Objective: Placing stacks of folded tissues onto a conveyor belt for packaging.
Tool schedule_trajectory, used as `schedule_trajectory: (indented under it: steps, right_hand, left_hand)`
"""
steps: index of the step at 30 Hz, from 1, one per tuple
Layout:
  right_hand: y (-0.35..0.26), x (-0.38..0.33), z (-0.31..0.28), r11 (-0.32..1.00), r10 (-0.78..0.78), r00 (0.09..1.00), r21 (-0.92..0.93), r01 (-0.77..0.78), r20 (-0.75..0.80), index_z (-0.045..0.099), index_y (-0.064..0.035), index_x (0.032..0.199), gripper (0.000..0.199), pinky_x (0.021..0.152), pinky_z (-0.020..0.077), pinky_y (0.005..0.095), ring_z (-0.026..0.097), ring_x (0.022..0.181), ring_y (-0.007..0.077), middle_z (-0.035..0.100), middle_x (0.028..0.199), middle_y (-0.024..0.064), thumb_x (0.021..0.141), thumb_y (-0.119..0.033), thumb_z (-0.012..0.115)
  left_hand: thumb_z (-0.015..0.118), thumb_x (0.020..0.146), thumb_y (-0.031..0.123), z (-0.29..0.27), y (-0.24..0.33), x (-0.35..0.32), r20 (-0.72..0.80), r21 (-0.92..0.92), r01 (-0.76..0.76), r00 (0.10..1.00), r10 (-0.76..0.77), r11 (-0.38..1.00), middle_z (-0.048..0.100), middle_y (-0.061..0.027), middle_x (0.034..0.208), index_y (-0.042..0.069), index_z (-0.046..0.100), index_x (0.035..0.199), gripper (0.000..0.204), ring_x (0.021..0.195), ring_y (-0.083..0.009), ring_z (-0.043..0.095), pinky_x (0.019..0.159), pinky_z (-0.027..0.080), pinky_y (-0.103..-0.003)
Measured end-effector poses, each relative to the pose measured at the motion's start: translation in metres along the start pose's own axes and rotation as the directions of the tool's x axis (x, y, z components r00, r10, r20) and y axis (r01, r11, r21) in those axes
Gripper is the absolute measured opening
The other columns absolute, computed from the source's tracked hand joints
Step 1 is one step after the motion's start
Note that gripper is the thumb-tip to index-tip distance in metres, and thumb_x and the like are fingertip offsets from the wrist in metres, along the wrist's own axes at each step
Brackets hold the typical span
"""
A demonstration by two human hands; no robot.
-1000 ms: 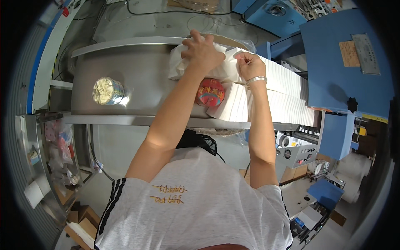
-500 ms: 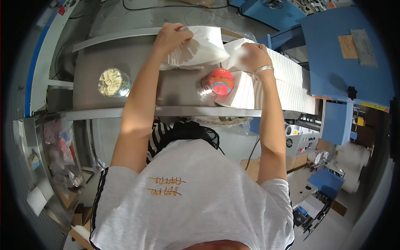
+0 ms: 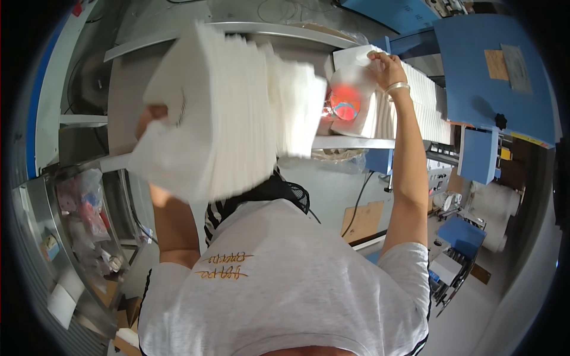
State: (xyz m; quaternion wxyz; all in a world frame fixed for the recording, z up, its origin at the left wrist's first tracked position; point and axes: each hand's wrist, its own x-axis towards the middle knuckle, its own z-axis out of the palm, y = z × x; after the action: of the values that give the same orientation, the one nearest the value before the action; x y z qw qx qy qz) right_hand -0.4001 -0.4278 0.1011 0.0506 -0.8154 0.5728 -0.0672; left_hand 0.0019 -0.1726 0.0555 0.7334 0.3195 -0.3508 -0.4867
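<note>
A thick bundle of white folded paper sheets (image 3: 237, 113), fanned and blurred by motion, is held up over the left part of the bench. My left hand (image 3: 155, 115) grips its left end, with most of the hand hidden by the paper. On the right lies a long row of white folded sheets (image 3: 424, 104). My right hand (image 3: 389, 70) is at the far top edge of its front end, fingers bent over the paper. Beside that front end is a round red item (image 3: 344, 105), partly blurred.
The metal bench has a far rail (image 3: 279, 29) and a near rail (image 3: 350, 143). A blue machine housing (image 3: 487, 77) stands at the right end of the row. Clear plastic bags (image 3: 89, 199) sit on a rack at the left.
My left hand has swung left and nearer with the paper bundle, parting it from the row. The bundle now covers the gold-topped round item. My right hand stays at the row's front end.
</note>
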Motion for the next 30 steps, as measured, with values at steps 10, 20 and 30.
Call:
schedule_trajectory:
  steps: [10,20,30]
  right_hand:
    - [0.024,0.031,0.014,0.965,-0.165,0.986,-0.202,0.169,0.035,0.063,-0.0249,0.114,0.041,0.090,0.0466,0.0376,0.056,0.102,0.0314,0.057,0.111,0.0132,0.074,-0.030,0.071]
    - [-0.028,0.023,0.009,0.930,-0.298,0.954,-0.215,0.297,0.031,0.068,-0.0115,0.103,0.031,0.084,0.0469,0.0424,0.056,0.098,0.0332,0.066,0.095,0.0157,0.080,-0.021,0.051]
    - [-0.014,0.005,-0.006,0.961,-0.174,0.981,-0.201,0.188,0.084,0.066,-0.0253,0.114,0.041,0.092,0.0475,0.0358,0.059,0.101,0.0305,0.053,0.117,0.0133,0.075,-0.037,0.070]
  left_hand:
    - [0.064,0.067,0.012,0.116,-0.098,-0.088,0.389,-0.147,0.765,0.628,-0.674,0.627,0.056,-0.0109,0.121,0.001,0.063,0.112,0.046,0.110,-0.0222,0.055,0.093,0.044,-0.033]
    - [0.047,0.094,0.038,0.078,-0.356,-0.153,0.155,-0.443,0.819,0.470,-0.869,0.364,0.060,-0.0011,0.080,0.010,0.058,0.095,0.030,0.071,-0.0151,0.059,0.057,0.051,-0.030]
    - [0.049,0.092,0.034,-0.006,-0.389,-0.042,-0.022,-0.655,0.659,0.473,-0.881,0.370,0.067,-0.0062,0.091,0.008,0.062,0.102,0.031,0.071,-0.0192,0.063,0.058,0.052,-0.031]
